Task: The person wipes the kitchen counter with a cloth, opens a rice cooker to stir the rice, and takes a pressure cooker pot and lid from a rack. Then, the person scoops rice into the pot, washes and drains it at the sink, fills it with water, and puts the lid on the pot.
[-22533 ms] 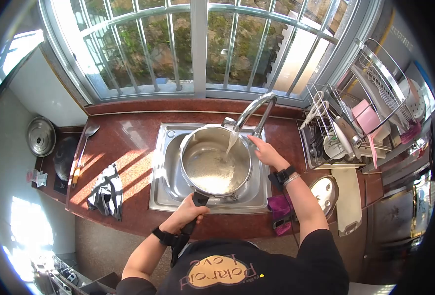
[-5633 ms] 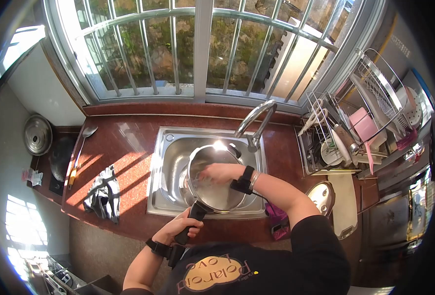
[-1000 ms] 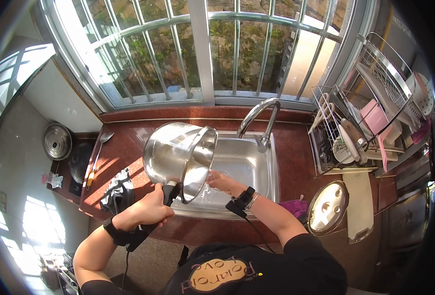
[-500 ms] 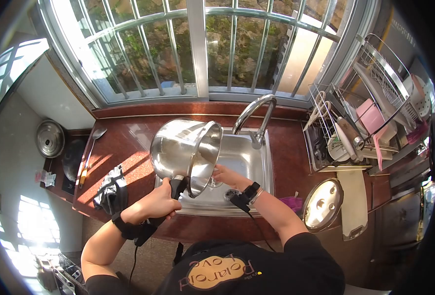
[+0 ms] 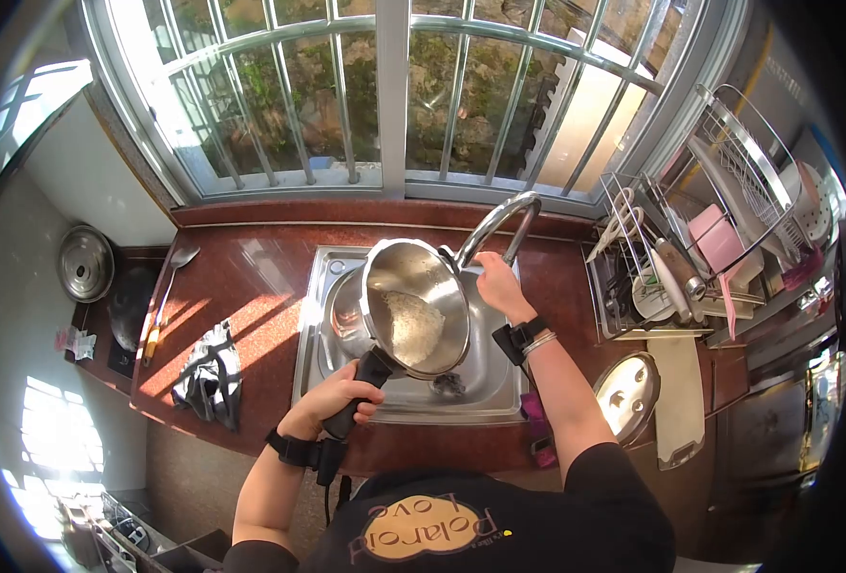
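A steel pot (image 5: 415,320) with a black handle is tilted over the sink (image 5: 488,372), its opening facing me. Pale, grain-like stuff (image 5: 411,325) lies inside it. My left hand (image 5: 342,393) is wrapped round the black handle at the pot's lower left. At the base of the curved chrome faucet (image 5: 494,224), right of the pot, is my right hand (image 5: 501,285), its fingers closed at the faucet's lower part. The fingertips are partly hard to make out. A small dark clump (image 5: 449,385) lies in the sink below the pot.
Left on the counter (image 5: 260,382) are a crumpled cloth (image 5: 210,372) and a long spoon (image 5: 168,286). To the right stand a pot lid (image 5: 625,396), a pale cutting board (image 5: 679,401) and a dish rack (image 5: 671,258). A metal lid (image 5: 85,264) is at far left.
The pot has moved right and turned so that its inside faces me. My right hand has gone from beside the pot's rim up to the faucet.
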The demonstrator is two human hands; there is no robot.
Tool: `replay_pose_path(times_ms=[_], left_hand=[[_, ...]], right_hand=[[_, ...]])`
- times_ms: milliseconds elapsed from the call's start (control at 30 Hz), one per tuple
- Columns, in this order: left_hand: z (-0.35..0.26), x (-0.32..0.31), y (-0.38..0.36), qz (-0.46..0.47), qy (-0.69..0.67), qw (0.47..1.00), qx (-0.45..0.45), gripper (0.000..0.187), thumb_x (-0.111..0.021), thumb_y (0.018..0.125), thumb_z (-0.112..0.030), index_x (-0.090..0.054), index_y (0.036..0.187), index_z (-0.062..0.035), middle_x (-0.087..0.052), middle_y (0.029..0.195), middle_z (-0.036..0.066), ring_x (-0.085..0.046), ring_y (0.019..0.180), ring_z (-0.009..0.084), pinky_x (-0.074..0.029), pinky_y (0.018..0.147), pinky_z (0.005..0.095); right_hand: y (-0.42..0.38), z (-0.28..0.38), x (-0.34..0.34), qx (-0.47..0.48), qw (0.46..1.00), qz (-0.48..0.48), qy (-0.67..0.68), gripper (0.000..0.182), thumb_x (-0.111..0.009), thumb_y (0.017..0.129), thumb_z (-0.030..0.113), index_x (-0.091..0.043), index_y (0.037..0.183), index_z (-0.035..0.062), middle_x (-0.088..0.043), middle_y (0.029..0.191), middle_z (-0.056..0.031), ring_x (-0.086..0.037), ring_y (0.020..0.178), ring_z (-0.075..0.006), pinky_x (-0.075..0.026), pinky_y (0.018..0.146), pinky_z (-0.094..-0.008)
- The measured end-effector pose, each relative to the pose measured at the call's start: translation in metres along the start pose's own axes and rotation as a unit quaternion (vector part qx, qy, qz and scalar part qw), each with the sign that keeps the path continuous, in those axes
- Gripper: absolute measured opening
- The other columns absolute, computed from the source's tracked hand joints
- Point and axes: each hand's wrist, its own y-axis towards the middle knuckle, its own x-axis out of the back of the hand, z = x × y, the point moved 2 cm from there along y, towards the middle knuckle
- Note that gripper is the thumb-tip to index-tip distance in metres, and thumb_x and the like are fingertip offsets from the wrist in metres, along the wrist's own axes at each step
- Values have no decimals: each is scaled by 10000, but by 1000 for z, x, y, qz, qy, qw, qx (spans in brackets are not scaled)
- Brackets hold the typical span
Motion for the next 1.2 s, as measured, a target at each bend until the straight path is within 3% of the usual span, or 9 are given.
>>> replay_pose_path(times_ms=[133, 267, 400, 633, 833, 900, 933, 1000, 1200], left_hand=[[7, -8, 7, -32, 36, 999, 1, 438, -560, 814, 53, -348, 1170, -88, -474, 751, 41, -453, 520, 72, -383, 423, 218], [13, -9, 16, -31, 47, 998, 4, 444, -561, 811, 53, -334, 1169, -77, -467, 748, 42, -456, 520, 77, -386, 422, 217], [10, -12, 17, -40, 39, 998, 1, 447, -561, 806, 56, -322, 1160, -77, -458, 744, 42, -463, 523, 85, -394, 425, 223], [12, -12, 17, -27, 44, 999, -6, 459, -580, 792, 36, -272, 1115, -72, -444, 738, 41, -472, 512, 83, -412, 422, 222], [10, -17, 15, -48, 54, 997, -22, 471, -578, 791, 42, -271, 1133, -62, -447, 743, 50, -476, 533, 87, -407, 430, 224], [12, -16, 17, -47, 54, 997, -26, 472, -576, 791, 46, -269, 1133, -60, -446, 744, 50, -477, 537, 91, -407, 432, 226], [12, -15, 18, -48, 54, 997, -31, 473, -574, 791, 49, -266, 1133, -58, -446, 744, 51, -478, 540, 94, -407, 434, 229], [11, -18, 14, -47, 52, 997, -31, 462, -573, 791, 50, -269, 1122, -58, -445, 745, 51, -477, 538, 94, -407, 434, 230], [15, -17, 13, -42, 43, 998, -36, 417, -574, 793, 50, -287, 1073, -65, -444, 743, 46, -474, 541, 87, -404, 436, 224]], right_hand=[[-14, 1, -11, -66, 974, 212, 43, 312, -475, 743, -64, -582, 1027, 10, -603, 1022, -158, -586, 957, -326, -481, 840, -403], [-19, 14, 10, 50, 995, -71, -50, 410, -471, 719, -52, -592, 1101, 37, -622, 1064, -149, -545, 1022, -339, -447, 898, -423], [-24, -9, 5, 17, 987, 132, -91, 508, -506, 706, -35, -563, 1205, 43, -596, 1151, -137, -527, 1041, -326, -446, 886, -437], [-54, -3, 10, 83, 996, 40, -6, 541, -499, 717, -44, -496, 1255, 17, -557, 1172, -176, -521, 1029, -343, -461, 874, -432], [-99, -6, -24, -169, 972, 118, 116, 466, -553, 865, 82, -402, 1302, 24, -552, 1149, -151, -589, 1005, -247, -525, 793, -361], [-107, 17, -25, -394, 819, 230, 349, 441, -558, 899, 136, -398, 1300, 47, -560, 1149, -128, -621, 949, -264, -532, 798, -418], [-108, 17, -26, -394, 819, 229, 349, 441, -558, 899, 136, -398, 1300, 47, -560, 1149, -128, -621, 949, -264, -532, 798, -418], [-116, 21, -34, -475, 650, 289, 518, 434, -548, 900, 125, -390, 1300, 64, -559, 1149, -111, -623, 971, -263, -532, 814, -495], [-120, 21, -44, -465, 582, 282, 604, 459, -547, 831, 15, -426, 1267, 91, -590, 1076, -93, -635, 958, -287, -534, 839, -537]])
